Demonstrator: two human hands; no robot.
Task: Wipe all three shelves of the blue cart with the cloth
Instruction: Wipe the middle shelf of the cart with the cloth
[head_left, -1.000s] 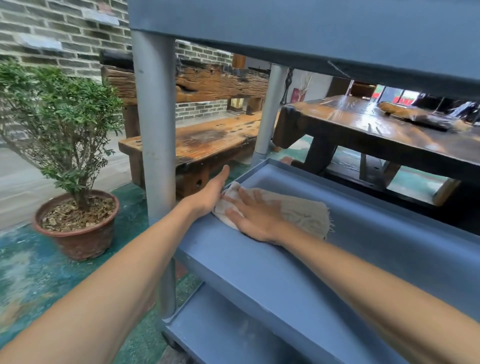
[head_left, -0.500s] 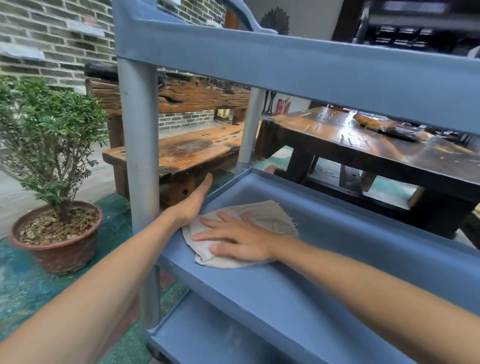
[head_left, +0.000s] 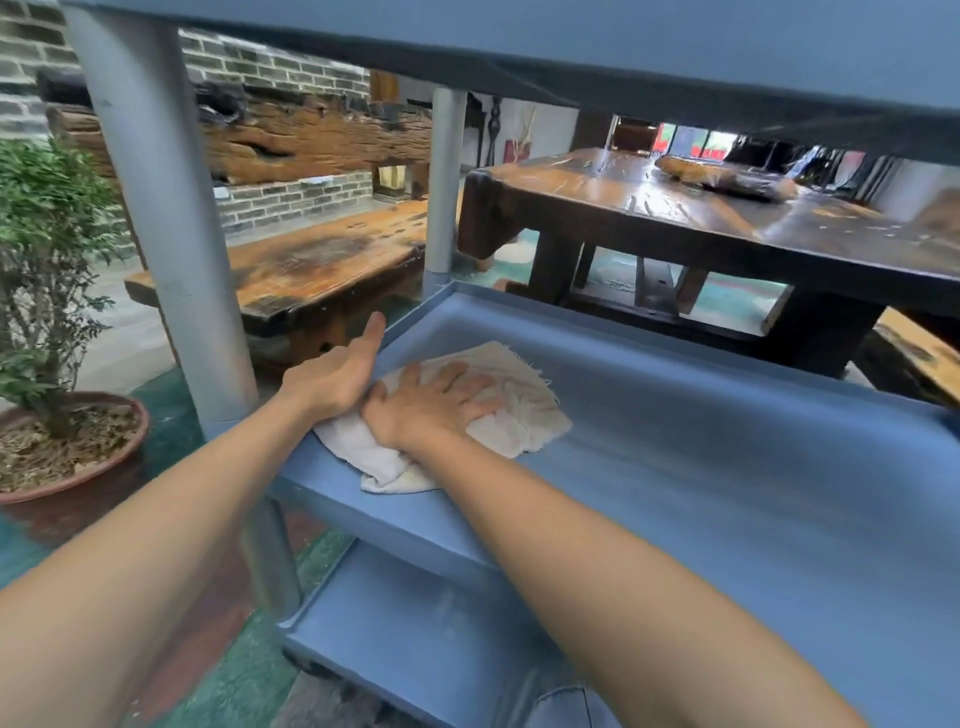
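From the head camera I am looking in under the top shelf (head_left: 675, 47) of the blue cart, straight onto its middle shelf (head_left: 727, 467). My right hand (head_left: 431, 402) lies flat on the cream cloth (head_left: 524, 410), fingers spread and fairly straight, palm pressing the fabric down onto the shelf near its left end; nothing is curled round the cloth, so this is a flat press and not a pinch. The cloth is bunched under the palm, with a frayed edge spreading out to the right and a folded lump hanging over the near rim of the shelf.

My left hand (head_left: 332, 379) rests on the shelf's left rim, touching the cloth's left edge and the heel of the right hand. Its thumb points up and forward along the rim; the other fingers are hidden behind the hand (I cannot tell whether they curl over the edge or lie straight).

Below, the bottom shelf (head_left: 415, 639) shows bare blue plastic. A grey post (head_left: 171, 234) rises at the near left corner, and a second post (head_left: 444, 192) stands at the far left corner.

Beyond the cart, a potted shrub (head_left: 47, 291) stands on the green floor to the left, a worn wooden bench (head_left: 311, 270) sits before a brick wall (head_left: 291, 67), and a dark wooden table (head_left: 701, 218) fills the right background.
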